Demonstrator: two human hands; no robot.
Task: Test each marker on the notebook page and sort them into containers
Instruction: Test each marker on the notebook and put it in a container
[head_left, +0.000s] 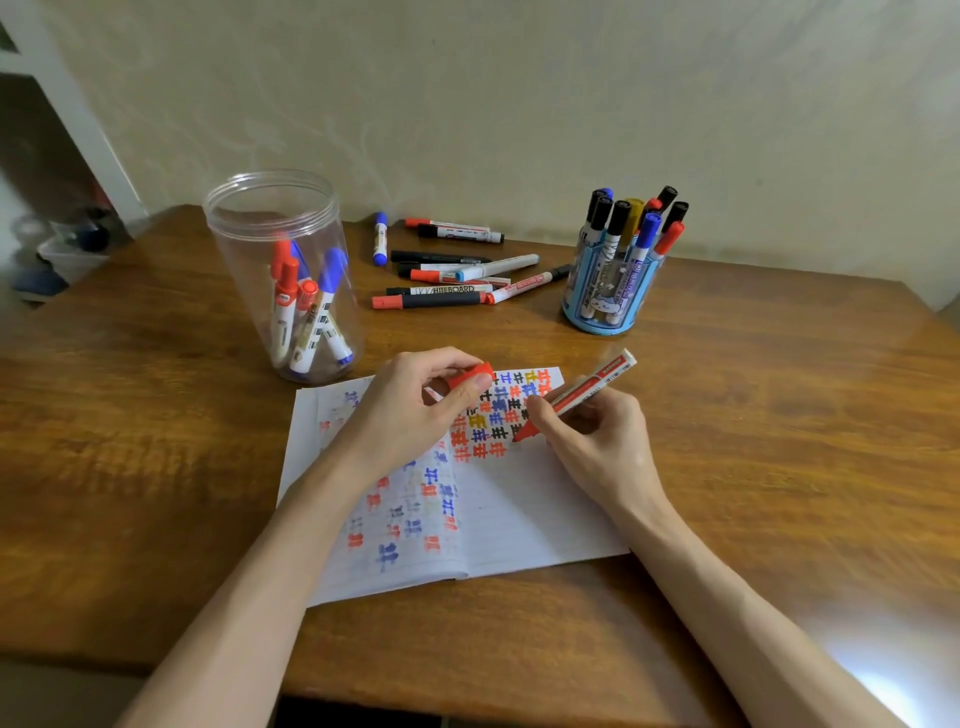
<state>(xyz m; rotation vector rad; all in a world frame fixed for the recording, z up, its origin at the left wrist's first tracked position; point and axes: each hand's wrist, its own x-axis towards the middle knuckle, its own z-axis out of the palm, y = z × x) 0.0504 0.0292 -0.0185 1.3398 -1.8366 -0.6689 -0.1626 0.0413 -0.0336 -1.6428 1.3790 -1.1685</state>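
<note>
An open notebook (524, 514) lies on the wooden table, its pages covered with red, blue, black and yellow test marks. My right hand (597, 436) grips an uncapped red marker (582, 392), its tip touching the right page beside the red marks. My left hand (415, 410) hovers over the notebook's fold and pinches the marker's red cap (470, 375). A clear plastic jar (283, 275) at the left holds several red and blue markers. A blue pen holder (605, 296) at the right is full of upright markers.
Several loose markers (452, 275) lie in a pile on the table between the jar and the holder, close to the wall. The table's front edge runs just below my forearms. A doorway with boxes on the floor opens at the far left.
</note>
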